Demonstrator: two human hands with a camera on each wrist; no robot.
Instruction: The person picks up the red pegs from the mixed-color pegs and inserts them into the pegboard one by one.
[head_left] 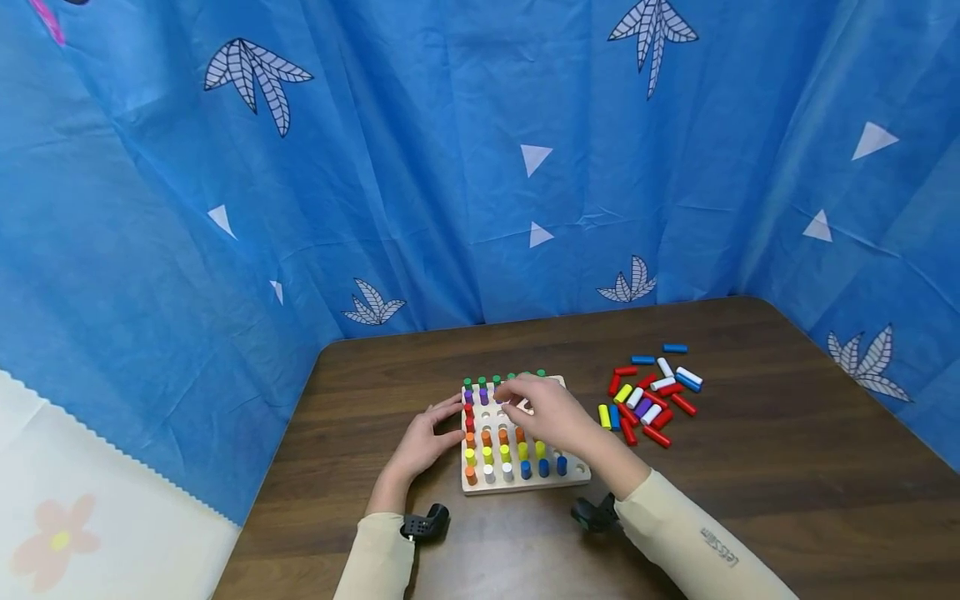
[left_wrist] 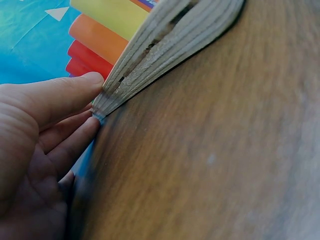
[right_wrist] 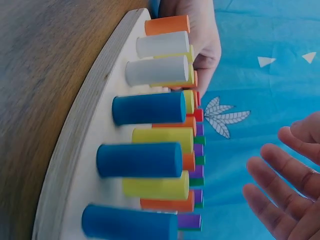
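Observation:
A pale wooden pegboard lies on the table with rows of coloured pegs standing in its holes. My left hand rests at the board's left side, fingers extended; in the left wrist view its thumb touches the edge. Above the board is my right hand, thumb and index fingertips close over the purple row, hiding part of the rows behind. In the right wrist view the right hand's fingers are spread, with no peg visible among them. Blue pegs and white pegs stand along the near row.
To the board's right lies a loose scatter of red pegs, with blue, white, yellow and purple ones among them. A blue patterned curtain hangs behind the brown wooden table.

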